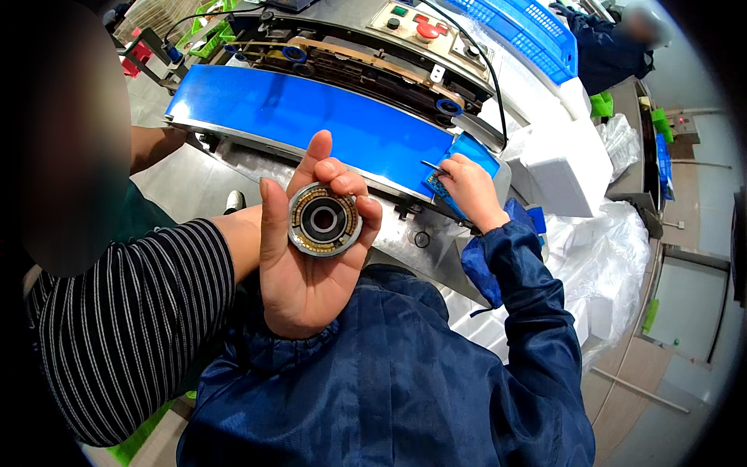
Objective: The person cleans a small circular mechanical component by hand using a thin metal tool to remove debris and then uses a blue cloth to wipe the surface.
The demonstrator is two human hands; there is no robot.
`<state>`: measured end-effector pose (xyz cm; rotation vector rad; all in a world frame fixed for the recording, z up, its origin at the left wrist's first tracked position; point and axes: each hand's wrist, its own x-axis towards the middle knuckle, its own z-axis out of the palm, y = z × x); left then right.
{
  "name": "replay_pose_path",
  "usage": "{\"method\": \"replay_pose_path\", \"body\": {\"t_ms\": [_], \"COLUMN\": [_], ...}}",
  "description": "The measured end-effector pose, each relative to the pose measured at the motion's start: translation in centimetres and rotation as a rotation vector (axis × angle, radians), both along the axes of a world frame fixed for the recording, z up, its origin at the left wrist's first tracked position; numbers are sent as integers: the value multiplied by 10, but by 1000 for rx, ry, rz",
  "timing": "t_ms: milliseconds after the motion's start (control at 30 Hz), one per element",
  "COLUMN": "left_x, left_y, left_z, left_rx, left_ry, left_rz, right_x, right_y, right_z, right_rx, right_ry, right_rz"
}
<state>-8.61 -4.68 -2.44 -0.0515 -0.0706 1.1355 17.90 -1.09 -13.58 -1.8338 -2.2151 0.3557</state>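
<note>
My left hand [305,268] is raised in front of me, palm up, with its fingers curled round a round metal bearing [323,219]. The bearing has a silver outer rim, a gold-coloured segmented ring and a dark centre with a hole. At the right end of the blue belt, my right hand [470,187] pinches a thin dark tool [436,167], like tweezers or a pick; its exact kind I cannot make out. Under the tool's end lies a blue tray or packet [440,187] with small gold specks, partly hidden by my right hand.
A blue conveyor belt [303,117] runs across, with a control panel [424,31] and red button behind. White foam blocks [568,167] and clear plastic bags [603,272] stand right. A person in a striped sleeve [140,311] is close on my left; another person [603,47] is far right.
</note>
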Motion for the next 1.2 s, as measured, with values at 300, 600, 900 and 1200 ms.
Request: {"method": "replay_pose_path", "body": {"t_ms": [300, 600, 900, 1200], "left_x": [2, 0, -1, -1], "left_y": [1, 0, 1, 2], "left_z": [1, -1, -2, 0], "left_rx": [10, 2, 4, 5], "left_ry": [18, 19, 21, 12], "left_rz": [7, 11, 5, -12], "right_x": [7, 7, 20, 13], "right_y": [13, 16, 15, 10], "right_z": [6, 6, 3, 3], "right_rx": [-81, -96, -90, -181], "right_ry": [-98, -114, 312, 369], "right_rz": [170, 219, 11, -52]}}
